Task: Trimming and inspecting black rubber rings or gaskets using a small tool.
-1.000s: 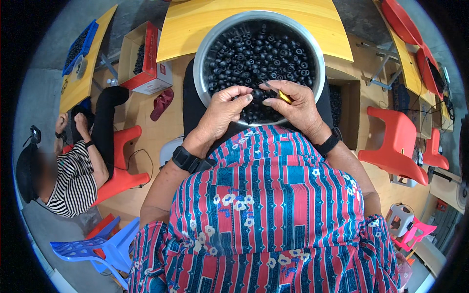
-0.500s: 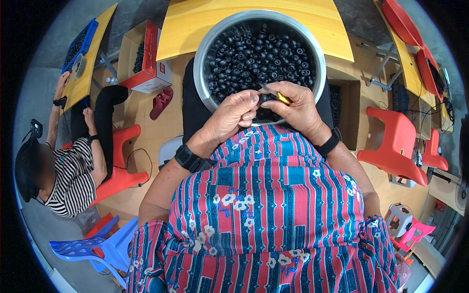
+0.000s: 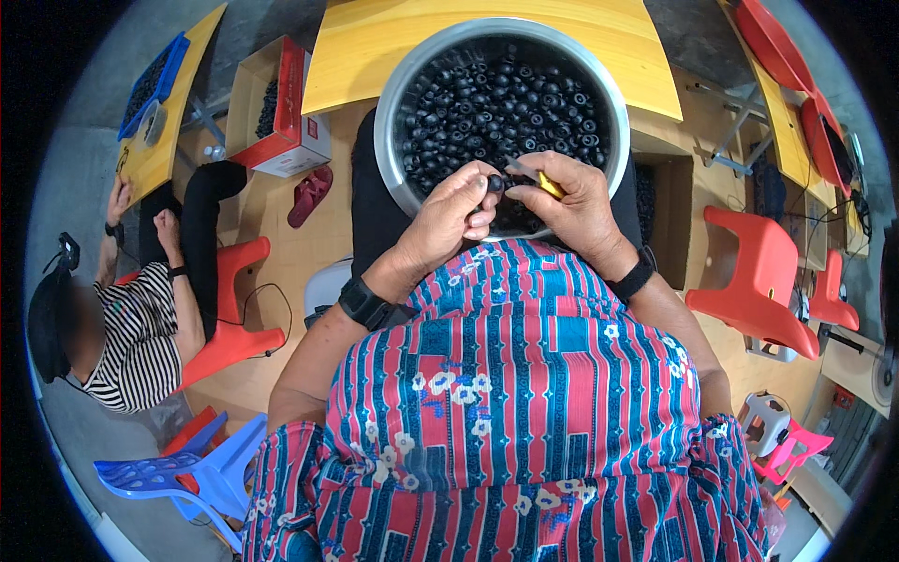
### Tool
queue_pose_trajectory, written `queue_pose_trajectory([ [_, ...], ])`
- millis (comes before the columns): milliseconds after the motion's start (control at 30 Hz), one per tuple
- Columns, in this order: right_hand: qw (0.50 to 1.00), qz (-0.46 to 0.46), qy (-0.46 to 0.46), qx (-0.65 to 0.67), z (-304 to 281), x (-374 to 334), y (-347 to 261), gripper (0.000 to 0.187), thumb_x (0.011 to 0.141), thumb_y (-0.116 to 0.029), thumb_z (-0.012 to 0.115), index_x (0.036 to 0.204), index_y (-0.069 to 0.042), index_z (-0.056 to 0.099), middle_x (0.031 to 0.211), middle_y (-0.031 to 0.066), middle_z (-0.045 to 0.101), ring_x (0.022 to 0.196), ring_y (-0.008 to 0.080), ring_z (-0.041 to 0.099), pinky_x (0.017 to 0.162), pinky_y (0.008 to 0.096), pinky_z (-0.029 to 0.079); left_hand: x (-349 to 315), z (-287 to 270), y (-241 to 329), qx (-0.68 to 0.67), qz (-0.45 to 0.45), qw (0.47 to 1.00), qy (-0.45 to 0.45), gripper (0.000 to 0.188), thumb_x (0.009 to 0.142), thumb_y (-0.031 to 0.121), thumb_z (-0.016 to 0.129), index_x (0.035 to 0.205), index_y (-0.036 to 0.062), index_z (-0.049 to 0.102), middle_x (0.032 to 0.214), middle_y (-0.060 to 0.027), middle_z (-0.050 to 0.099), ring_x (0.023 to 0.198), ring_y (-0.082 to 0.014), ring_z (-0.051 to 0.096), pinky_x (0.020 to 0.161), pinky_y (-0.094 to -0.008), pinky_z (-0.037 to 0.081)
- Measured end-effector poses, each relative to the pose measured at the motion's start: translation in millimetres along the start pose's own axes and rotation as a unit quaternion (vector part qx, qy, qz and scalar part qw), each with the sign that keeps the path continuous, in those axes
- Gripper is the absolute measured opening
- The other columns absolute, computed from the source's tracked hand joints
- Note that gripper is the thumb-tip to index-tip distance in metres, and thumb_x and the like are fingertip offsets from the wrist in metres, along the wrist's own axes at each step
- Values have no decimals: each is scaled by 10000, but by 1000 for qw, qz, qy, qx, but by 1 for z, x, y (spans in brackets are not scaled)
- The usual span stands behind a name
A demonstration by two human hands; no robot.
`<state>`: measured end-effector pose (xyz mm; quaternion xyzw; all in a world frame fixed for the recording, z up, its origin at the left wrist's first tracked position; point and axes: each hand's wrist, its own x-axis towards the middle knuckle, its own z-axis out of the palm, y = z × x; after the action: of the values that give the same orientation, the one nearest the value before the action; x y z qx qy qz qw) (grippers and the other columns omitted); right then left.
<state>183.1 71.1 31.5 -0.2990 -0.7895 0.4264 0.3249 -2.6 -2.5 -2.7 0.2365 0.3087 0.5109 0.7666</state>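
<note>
Head view: our left hand pinches one black ring, our right hand grips a yellow tool; the bowl is still heaped, so most remains.

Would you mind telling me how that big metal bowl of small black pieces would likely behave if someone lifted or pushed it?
The metal bowl looks rigid. It is heaped with black pieces, so it is probably heavy. It rests on a lap, so a push might tip it and spill them.

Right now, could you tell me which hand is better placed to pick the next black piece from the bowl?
Probably the left hand: its fingers pinch only one small black piece at the bowl's near rim, while the right hand holds a yellow-handled tool.
</note>
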Motion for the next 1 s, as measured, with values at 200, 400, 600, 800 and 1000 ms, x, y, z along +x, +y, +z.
queue_pose_trajectory([
  [200, 997, -16, -60, -37, -3, -4, 2, 247, 885, -279, 652, 934, -37, 653, 812, 144, 627, 763, 339, 624, 677, 379, 492, -2, 3, 2, -35, 35, 999, -5, 221, 1052, 278, 435, 1118, 76, 495, 868, 3, 433, 676, -40, 380, 544, -158, 317],
  [400, 994, -43, -69, -70, -3, -3, 3, 239, 883, -283, 651, 927, -48, 655, 806, 134, 624, 750, 332, 619, 663, 391, 488, -3, 1, 2, -47, 33, 998, -17, 231, 1049, 269, 445, 1147, 66, 498, 828, -1, 445, 672, -39, 389, 540, -163, 312],
  [600, 991, -54, -77, -97, -3, -2, 2, 224, 880, -275, 651, 940, -59, 659, 800, 120, 626, 752, 317, 623, 656, 389, 491, -3, 1, 3, -38, 30, 999, -26, 230, 1047, 268, 451, 1125, 58, 504, 823, 8, 439, 669, -35, 379, 537, -162, 309],
  [800, 991, -55, -73, -102, -4, -2, 1, 224, 885, -282, 652, 944, -67, 663, 800, 110, 632, 753, 309, 628, 661, 389, 499, -4, 3, 5, -40, 25, 998, -30, 224, 1045, 261, 452, 1124, 57, 502, 826, 14, 432, 673, -35, 371, 543, -160, 313],
  [1000, 992, -57, -61, -98, -3, -2, 2, 225, 885, -284, 653, 942, -67, 666, 794, 114, 628, 735, 307, 627, 649, 387, 497, -4, 3, 4, -52, 25, 998, -41, 217, 1042, 252, 457, 1124, 56, 500, 845, 9, 436, 675, -36, 377, 547, -159, 318],
])
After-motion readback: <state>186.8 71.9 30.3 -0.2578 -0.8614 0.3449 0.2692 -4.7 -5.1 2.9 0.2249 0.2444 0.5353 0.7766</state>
